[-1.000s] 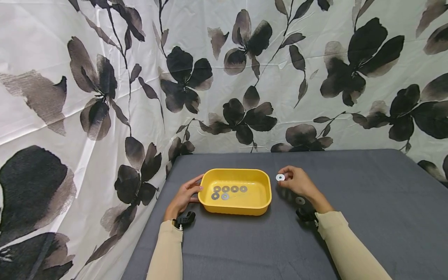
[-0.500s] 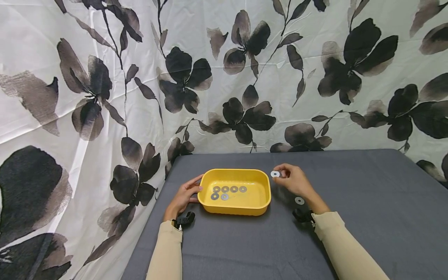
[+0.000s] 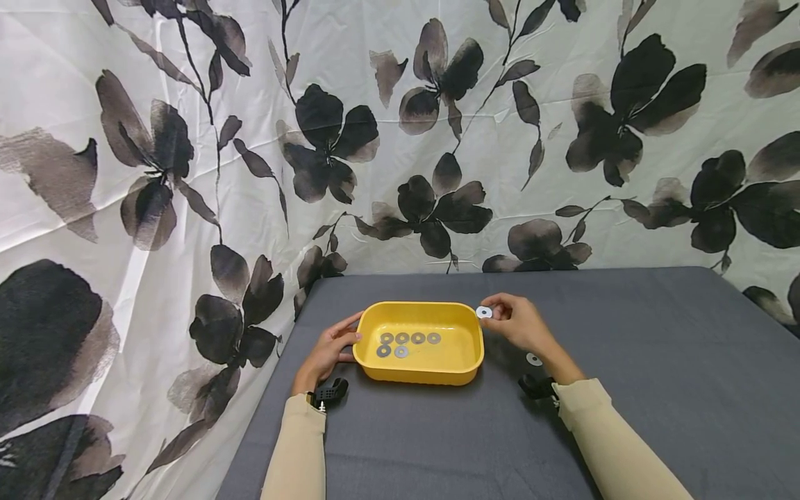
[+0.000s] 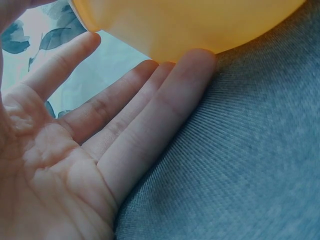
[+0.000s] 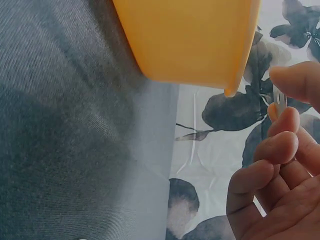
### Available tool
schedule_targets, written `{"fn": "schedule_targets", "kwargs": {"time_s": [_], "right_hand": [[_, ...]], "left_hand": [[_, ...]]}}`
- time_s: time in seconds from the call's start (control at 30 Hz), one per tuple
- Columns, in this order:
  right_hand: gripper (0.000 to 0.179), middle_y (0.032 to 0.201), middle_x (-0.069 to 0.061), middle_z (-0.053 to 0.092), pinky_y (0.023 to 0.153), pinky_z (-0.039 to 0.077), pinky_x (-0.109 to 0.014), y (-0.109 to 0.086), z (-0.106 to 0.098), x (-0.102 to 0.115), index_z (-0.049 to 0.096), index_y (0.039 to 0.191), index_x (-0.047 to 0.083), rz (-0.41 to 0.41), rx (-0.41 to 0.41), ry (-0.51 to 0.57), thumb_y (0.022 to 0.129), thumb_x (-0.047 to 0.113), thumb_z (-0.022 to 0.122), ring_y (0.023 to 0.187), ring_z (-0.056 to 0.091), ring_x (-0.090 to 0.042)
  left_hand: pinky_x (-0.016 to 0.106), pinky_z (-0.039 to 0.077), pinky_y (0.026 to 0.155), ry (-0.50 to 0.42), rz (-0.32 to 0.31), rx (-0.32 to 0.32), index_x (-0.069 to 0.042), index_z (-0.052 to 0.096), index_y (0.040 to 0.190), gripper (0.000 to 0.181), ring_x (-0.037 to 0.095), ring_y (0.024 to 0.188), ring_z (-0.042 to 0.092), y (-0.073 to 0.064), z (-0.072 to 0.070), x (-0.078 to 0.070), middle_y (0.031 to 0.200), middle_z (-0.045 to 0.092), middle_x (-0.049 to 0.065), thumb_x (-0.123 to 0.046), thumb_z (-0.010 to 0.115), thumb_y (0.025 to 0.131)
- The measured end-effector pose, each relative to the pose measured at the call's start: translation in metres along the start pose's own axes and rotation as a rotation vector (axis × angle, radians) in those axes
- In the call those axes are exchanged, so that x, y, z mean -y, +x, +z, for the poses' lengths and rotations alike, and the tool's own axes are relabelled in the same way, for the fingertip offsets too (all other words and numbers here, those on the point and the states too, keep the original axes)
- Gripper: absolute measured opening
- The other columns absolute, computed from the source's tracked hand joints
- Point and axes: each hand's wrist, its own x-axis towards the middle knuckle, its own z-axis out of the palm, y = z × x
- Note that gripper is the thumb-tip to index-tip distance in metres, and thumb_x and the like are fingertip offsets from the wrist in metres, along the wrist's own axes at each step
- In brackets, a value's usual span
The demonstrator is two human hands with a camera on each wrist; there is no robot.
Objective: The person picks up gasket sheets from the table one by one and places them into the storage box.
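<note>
A yellow plastic tray (image 3: 420, 374) stands on the grey cloth, with several flat metal washers (image 3: 418, 338) lying on its floor. At the tray's left end is my left hand (image 3: 323, 353); in the left wrist view its fairly straight fingers (image 4: 135, 135) touch the outer wall (image 4: 210, 22). My right hand (image 3: 521, 322) pinches one washer (image 3: 484, 312) between thumb and fingertips, at the tray's far right corner. The right wrist view shows this washer (image 5: 279, 98) edge-on, beside the tray rim (image 5: 230, 92).
Another washer (image 3: 534, 359) lies on the cloth beside my right wrist, partly overlapped by it. The grey cloth-covered table (image 3: 662, 361) extends to the right. A white curtain (image 3: 400, 264) with dark flowers hangs behind and along the left.
My right hand has moved left with the pinched washer, from a little right of the tray up to its far right corner. The left hand and the tray have stayed in place.
</note>
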Motion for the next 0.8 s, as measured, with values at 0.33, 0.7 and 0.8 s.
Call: {"fn": "schedule_targets", "kwargs": {"time_s": [0.33,0.7,0.8], "right_hand": [[0.029,0.081,-0.005,0.059,0.056,0.042,-0.023,0.001,0.003,0.01,0.07,0.115,0.004,-0.052,0.056,0.044,0.089,0.012,0.078,0.069,0.052,-0.017],[0.029,0.084,-0.005,0.059,0.06,0.045,-0.023,0.004,0.01,0.019,0.07,0.114,0.005,-0.066,0.098,0.049,0.087,0.012,0.08,0.073,0.053,-0.02],[0.028,0.085,-0.005,0.059,0.059,0.045,-0.023,0.003,0.012,0.021,0.07,0.113,0.007,-0.078,0.108,0.05,0.087,0.012,0.08,0.072,0.053,-0.02]], "left_hand": [[0.041,0.065,0.079,0.006,-0.005,-0.01,-0.024,0.048,0.154,0.055,0.018,0.102,0.069,0.001,0.001,0.0,0.142,0.056,0.027,-0.015,0.062,0.101],[0.041,0.065,0.079,0.001,-0.01,-0.027,-0.023,0.049,0.154,0.055,0.019,0.102,0.069,0.001,0.004,-0.002,0.14,0.057,0.027,-0.016,0.063,0.1],[0.04,0.065,0.079,0.003,-0.01,-0.028,-0.023,0.049,0.154,0.055,0.019,0.103,0.069,0.002,0.006,-0.002,0.141,0.056,0.027,-0.016,0.063,0.101]]}}
